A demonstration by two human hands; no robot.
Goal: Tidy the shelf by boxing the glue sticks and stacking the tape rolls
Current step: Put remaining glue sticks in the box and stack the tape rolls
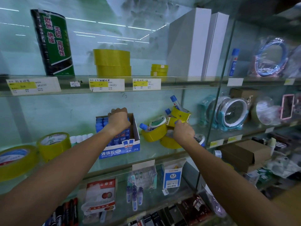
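Note:
A blue and white glue box [121, 148] stands on the middle glass shelf, holding several blue glue sticks. My left hand [118, 119] reaches into the box from above, its curled fingers hidden behind the sticks. To the right lies a jumble of yellow tape rolls [154, 133], with blue-capped glue sticks [175, 100] poking out of them. My right hand [183, 130] is in that pile and grips a blue-capped glue stick beside a small yellow roll [172, 121].
Two big yellow tape rolls [52, 145] sit at the shelf's left. The shelf above carries stacked yellow rolls [113, 62], a green pack [53, 43] and white boxes [189, 44]. A glass partition [216, 101] bounds the right side.

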